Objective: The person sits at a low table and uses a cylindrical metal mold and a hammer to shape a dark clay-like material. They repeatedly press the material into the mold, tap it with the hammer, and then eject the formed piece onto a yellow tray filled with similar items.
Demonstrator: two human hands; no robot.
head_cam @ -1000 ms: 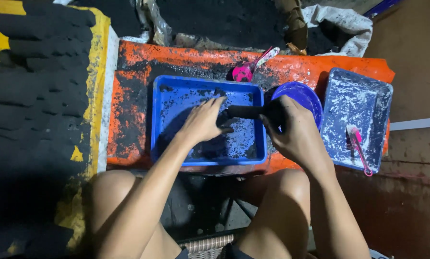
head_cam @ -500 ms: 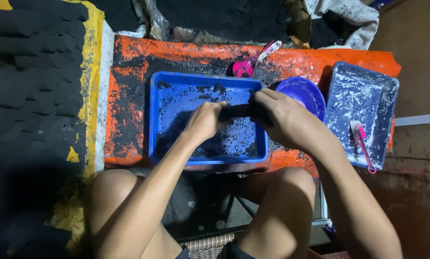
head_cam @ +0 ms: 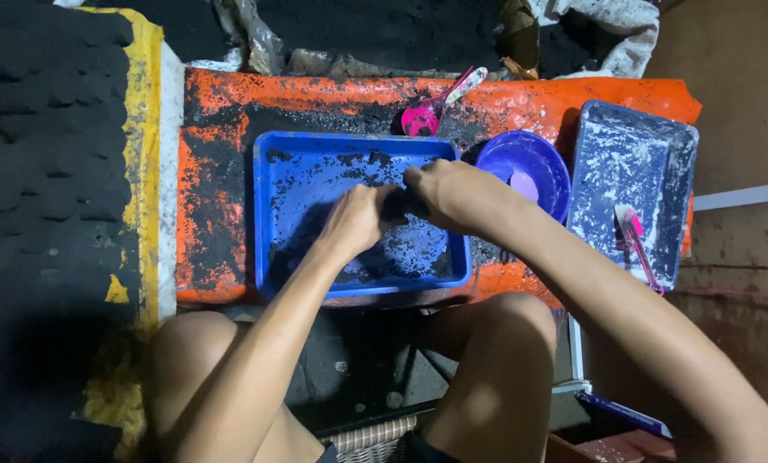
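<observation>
A tray point(head_cam: 268, 214) holding loose crumbs lies at the middle of a low board point(head_cam: 204, 171), and both hands meet over it, the left hand point(head_cam: 358, 219) at about 8 o'clock of the right hand point(head_cam: 453, 195), touching it. At 3 o'clock of the tray, just beside it, stands a bowl point(head_cam: 521, 159), with a second tray point(head_cam: 650, 154) farther out at 3 o'clock and a brush point(head_cam: 634, 240) lying in it. A spoon point(head_cam: 431, 110) lies on the board at 12 o'clock of the first tray, a sack point(head_cam: 607, 26) sits behind the board at 1 o'clock, and rows of moulded lumps point(head_cam: 50, 154) lie well off at 9 o'clock.
</observation>
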